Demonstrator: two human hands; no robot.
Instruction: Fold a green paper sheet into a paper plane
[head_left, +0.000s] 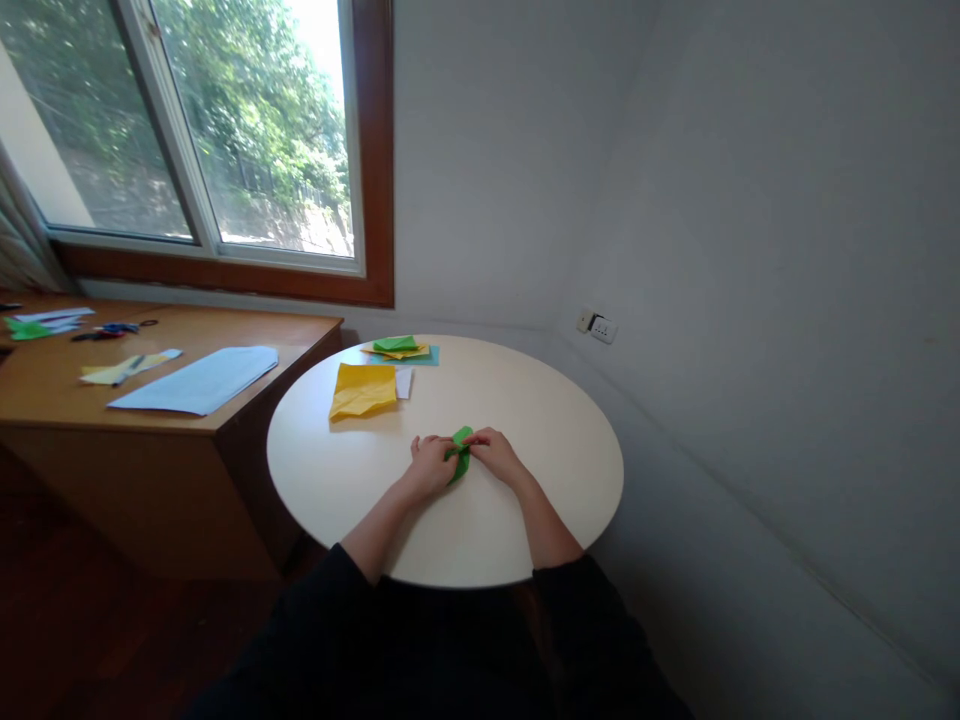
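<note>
A small piece of folded green paper (460,468) lies on the round white table (525,400) between my two hands. My left hand (431,465) is closed on its left side, with the fingers near the paper's middle. From the right, my right hand (495,452) pinches the paper near its upper middle. My fingers cover part of the folds, so its full shape is hidden.
Yellow paper (364,390) lies over a white piece (404,383) on the table's left. Behind them is a stack with green paper (395,343) on top. A wooden desk (180,340) at left holds white sheets (202,380) and a pen (129,370).
</note>
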